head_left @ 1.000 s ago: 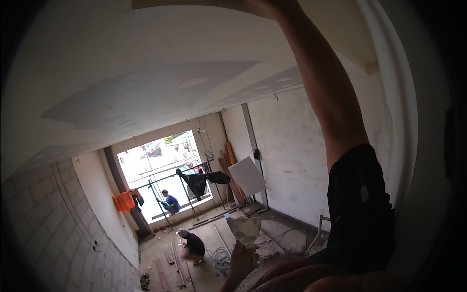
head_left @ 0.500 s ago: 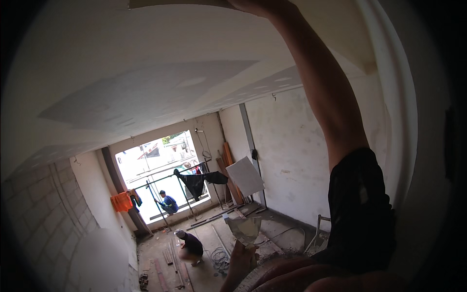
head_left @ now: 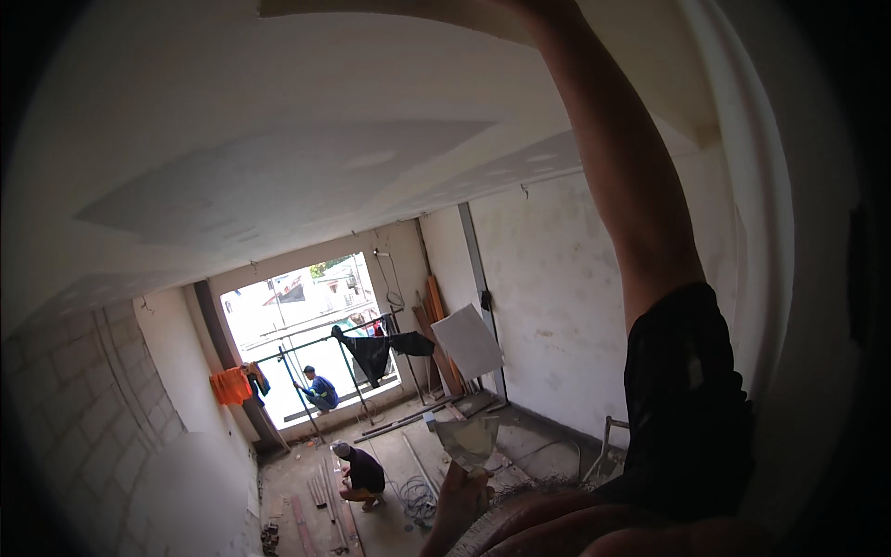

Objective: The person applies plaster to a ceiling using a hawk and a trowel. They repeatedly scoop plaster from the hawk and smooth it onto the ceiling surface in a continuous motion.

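Right hand (head_left: 534, 7) against smooth ceiling (head_left: 278, 139); left hand (head_left: 461, 501) grips flat trowel (head_left: 469, 436).

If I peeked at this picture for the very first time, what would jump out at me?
First, the person's bare right arm, stretching up along the right side to the pale ceiling, where the hand is cut off at the top edge. Next, the bright opening far below at the room's end, with one worker sitting in it and another crouching on the floor.
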